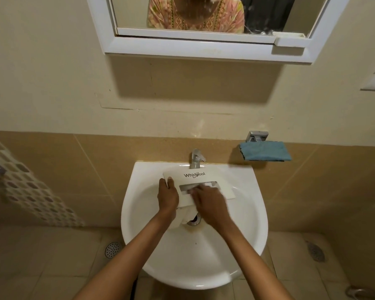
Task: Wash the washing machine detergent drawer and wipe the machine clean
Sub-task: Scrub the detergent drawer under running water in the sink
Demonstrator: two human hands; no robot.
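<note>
White Whirlpool detergent drawer [200, 176], over the sink [204, 267], toward its back rim. My left hand [168, 197] grips its left end; my blurred right hand [210, 202] touches its handle slot, grip unclear.

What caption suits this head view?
Left hand grips the detergent drawer over the sink; right hand touches its handle slot.

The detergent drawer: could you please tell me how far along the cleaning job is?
Done: the detergent drawer is out and over the sink. In hand: the left hand holds its left end while the right hand, fingers blurred, works at the handle slot, apparently scrubbing. Left: the blue cloth lies on its wall holder and no machine is in view, so wiping seems yet to come.
</note>
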